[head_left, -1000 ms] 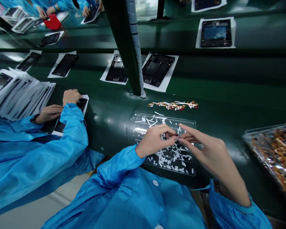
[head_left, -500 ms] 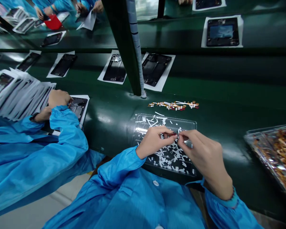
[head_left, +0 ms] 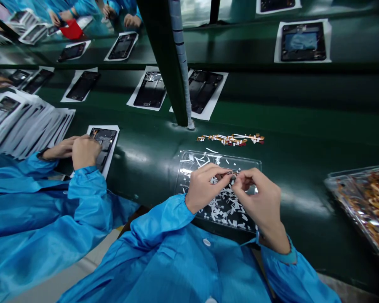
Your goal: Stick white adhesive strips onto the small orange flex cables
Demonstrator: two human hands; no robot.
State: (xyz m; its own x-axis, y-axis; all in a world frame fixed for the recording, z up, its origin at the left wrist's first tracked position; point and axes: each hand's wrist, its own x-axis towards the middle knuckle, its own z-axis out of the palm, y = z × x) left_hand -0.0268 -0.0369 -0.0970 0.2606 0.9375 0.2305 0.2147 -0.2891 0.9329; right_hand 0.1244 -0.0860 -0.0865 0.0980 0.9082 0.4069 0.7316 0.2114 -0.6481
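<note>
My left hand (head_left: pixel 206 185) is closed in a pinch on a small dark and orange flex cable (head_left: pixel 233 178), mostly covered by the fingers. Against its right end, my right hand (head_left: pixel 261 198) has thumb and forefinger pressed together; what lies between them is too small to make out. Both hands hover over a clear plastic tray (head_left: pixel 257 162) strewn with small white strips (head_left: pixel 229 208). Just beyond the tray lies a row of orange flex cables (head_left: pixel 230 139) with white pieces on them.
A clear tray heaped with orange flex cables (head_left: pixel 377 189) stands at the right. A green post (head_left: pixel 164 63) rises ahead. Black device housings (head_left: pixel 150 90) on white sheets line the green bench. On the left, a co-worker's hands (head_left: pixel 85 151) work at a housing beside stacked sheets (head_left: pixel 34 122).
My right hand has shifted slightly left and up, its fingers curling more. The left hand has moved slightly right. The co-worker's hand has moved over the housing at left.
</note>
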